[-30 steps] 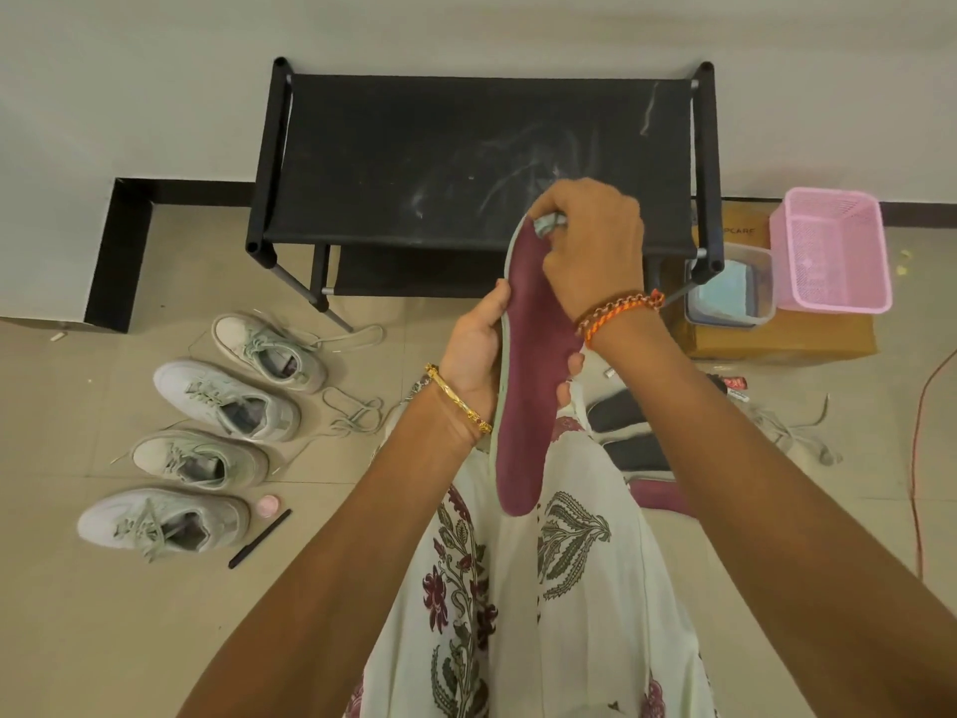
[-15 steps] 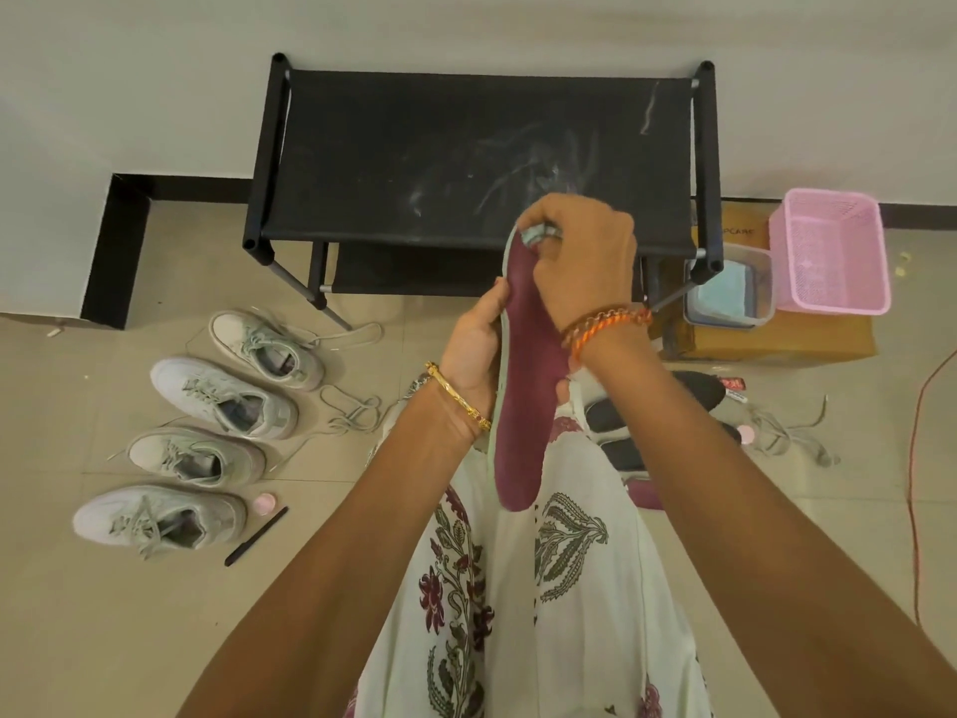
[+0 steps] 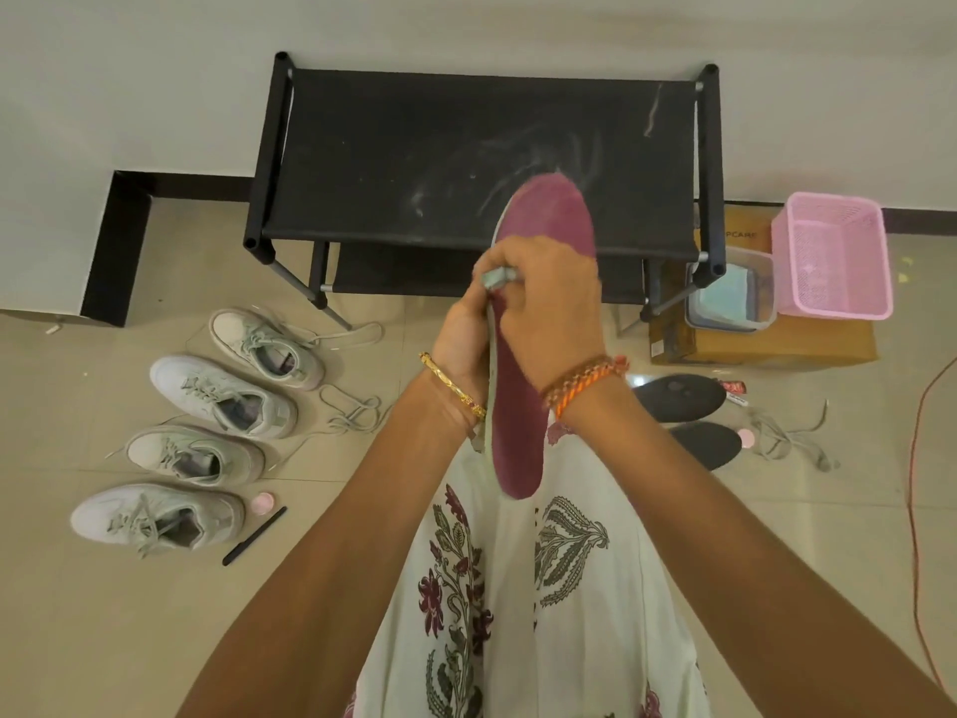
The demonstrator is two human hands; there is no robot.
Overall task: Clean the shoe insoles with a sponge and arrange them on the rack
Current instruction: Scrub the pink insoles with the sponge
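Camera: one, worn on the person's head.
Looks: forward and down, from above.
Near: the two arms, filling the bottom.
Far: the black rack (image 3: 481,158) and the wall, at the top.
Floor: seen on both sides.

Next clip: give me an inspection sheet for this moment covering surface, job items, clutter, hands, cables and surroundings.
Surface: tiled floor; black rack against the wall, its top shelf bare and scuffed white.
Job's things: maroon insole held upright; grey sponge pressed on it; two dark insoles on the floor.
Clutter: four pale sneakers, loose laces, black pen, pink basket, clear tub on a cardboard box.
Hands: left hand grips the insole's edge; right hand holds the sponge.
Cables: red cord on the floor, far right.
Surroundings: white wall, dark skirting.
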